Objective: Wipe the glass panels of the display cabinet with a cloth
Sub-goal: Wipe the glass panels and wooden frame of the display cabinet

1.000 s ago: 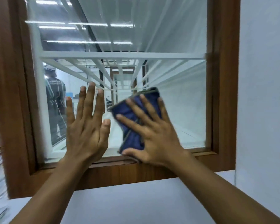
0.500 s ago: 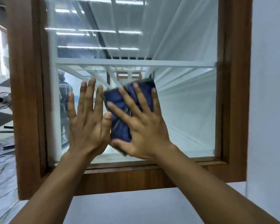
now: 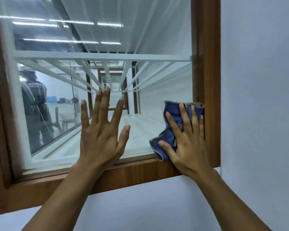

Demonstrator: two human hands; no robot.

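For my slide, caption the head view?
Right hand presses blue cloth into glass panel corner; left hand lies flat beside.

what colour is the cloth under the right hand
Blue cloth with a grey stitched edge, shown best in the head view.

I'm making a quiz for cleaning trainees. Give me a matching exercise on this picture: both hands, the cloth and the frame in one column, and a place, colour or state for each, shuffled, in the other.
Column 1
1 left hand
2 right hand
3 cloth
4 wooden frame

Column 2
A brown, around the glass
B bare, fingers spread flat against the glass
C blue, bunched at the lower right corner
D pressing the cloth

Pairs: 1-B; 2-D; 3-C; 4-A
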